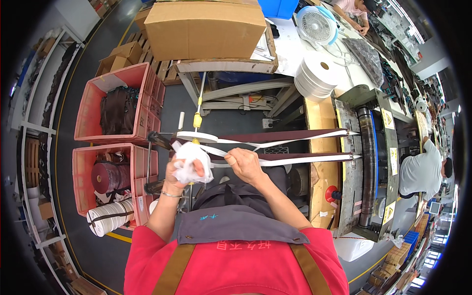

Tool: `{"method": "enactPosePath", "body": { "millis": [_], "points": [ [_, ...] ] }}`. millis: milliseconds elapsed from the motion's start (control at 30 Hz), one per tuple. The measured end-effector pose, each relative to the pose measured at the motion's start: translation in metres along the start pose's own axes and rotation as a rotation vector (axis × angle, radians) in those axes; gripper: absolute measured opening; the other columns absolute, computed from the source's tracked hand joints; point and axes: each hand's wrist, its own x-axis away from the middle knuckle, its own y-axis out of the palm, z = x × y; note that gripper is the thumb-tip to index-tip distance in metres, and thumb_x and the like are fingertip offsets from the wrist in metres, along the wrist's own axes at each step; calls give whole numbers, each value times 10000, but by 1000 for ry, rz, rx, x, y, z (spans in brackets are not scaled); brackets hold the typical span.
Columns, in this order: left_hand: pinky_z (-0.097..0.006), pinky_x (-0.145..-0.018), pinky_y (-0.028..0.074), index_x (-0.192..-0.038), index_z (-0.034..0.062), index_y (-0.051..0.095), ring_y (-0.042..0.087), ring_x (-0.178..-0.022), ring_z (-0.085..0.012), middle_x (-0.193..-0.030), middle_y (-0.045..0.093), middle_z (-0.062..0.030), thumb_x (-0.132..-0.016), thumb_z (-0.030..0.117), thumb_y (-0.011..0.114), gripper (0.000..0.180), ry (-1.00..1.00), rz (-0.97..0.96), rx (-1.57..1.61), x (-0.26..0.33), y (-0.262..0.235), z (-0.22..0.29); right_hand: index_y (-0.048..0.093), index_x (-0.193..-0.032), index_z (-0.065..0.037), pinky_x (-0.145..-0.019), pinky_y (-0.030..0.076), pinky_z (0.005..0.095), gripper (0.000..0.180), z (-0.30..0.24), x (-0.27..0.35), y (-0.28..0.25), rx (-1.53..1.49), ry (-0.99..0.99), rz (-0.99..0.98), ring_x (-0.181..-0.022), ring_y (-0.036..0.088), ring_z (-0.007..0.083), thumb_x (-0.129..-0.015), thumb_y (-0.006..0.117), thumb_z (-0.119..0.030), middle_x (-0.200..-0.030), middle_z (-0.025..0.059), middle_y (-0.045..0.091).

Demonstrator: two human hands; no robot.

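My left hand (173,178) is closed around a crumpled, translucent white plastic wrap (189,163), which hides some of its fingers. Just to the right, my right hand (244,164) is curled in a fist on a white tape (290,161). That tape stretches on to the right, toward a machine with a dark roller (366,167). Beyond my hands a flat white tape roll (196,136) lies level by a yellow-fitted upright rod (197,119). A second white strip and two maroon bands (280,135) also extend toward the machine.
Pink crates (81,169) on the left hold dark fabric and a maroon roll. A large cardboard box (204,32) stands ahead on a bench. White tape rolls (317,76) and a fan (316,24) sit at far right. Other people work at the far right and right.
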Motion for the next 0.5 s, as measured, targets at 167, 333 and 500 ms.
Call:
{"method": "enactPosePath", "body": {
  "millis": [167, 333, 500],
  "points": [
    [-278, -410, 398, -852, -60, 491, 472, -405, -186, -627, 517, -132, -714, 180, 558, 286, 127, -187, 51, -2, -12, 26, 555, -767, -39, -531, 440, 369, 171, 1, 0, 1, -8, 17, 5, -554, 544, 274, -815, 544, -202, -609, 91, 541],
    [-245, -491, 387, -874, 15, 457, 441, -474, -129, -620, 418, -46, -813, 138, 520, 151, 330, -130, -5, -24, 39, 45, 554, -809, -46, -555, 439, 378, 134, -3, 4, 3, 80, -12, -61, -574, 558, 277, -805, 542, -179, -628, 91, 556],
    [-217, -518, 429, -926, 18, 514, 513, -572, -81, -720, 542, -17, -876, 267, 496, 254, 351, 126, -1014, -54, 41, 20, 491, -711, -52, -516, 439, 396, 191, -22, 2, -1, 94, -31, -350, -545, 556, 286, -811, 533, -210, -587, 97, 545]
  ]
}}
